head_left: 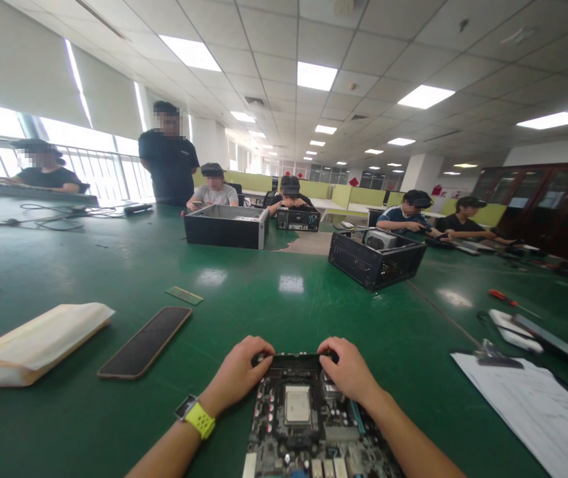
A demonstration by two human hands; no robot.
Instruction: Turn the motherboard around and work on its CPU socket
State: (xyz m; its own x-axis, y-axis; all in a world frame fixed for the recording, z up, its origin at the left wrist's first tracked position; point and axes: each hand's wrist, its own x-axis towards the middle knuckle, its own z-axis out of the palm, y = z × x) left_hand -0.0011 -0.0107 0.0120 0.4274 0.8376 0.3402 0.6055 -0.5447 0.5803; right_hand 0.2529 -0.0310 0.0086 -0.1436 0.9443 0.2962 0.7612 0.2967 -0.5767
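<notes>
A black computer motherboard [308, 425] with a silver processor in its middle lies on the green table [274, 312] right in front of me. My left hand [239, 372], with a yellow-strapped watch on its wrist, curls its fingers over the board's far left edge. My right hand [346, 368] grips the far right edge the same way. Both hands are closed on the board's top edge.
A dark phone [147, 340] and a padded envelope [30, 342] lie at my left. Papers on a clipboard [537, 405] and a red screwdriver [505, 299] are at my right. Two open computer cases [227, 227] [376, 257] stand further back, with several people seated and standing beyond.
</notes>
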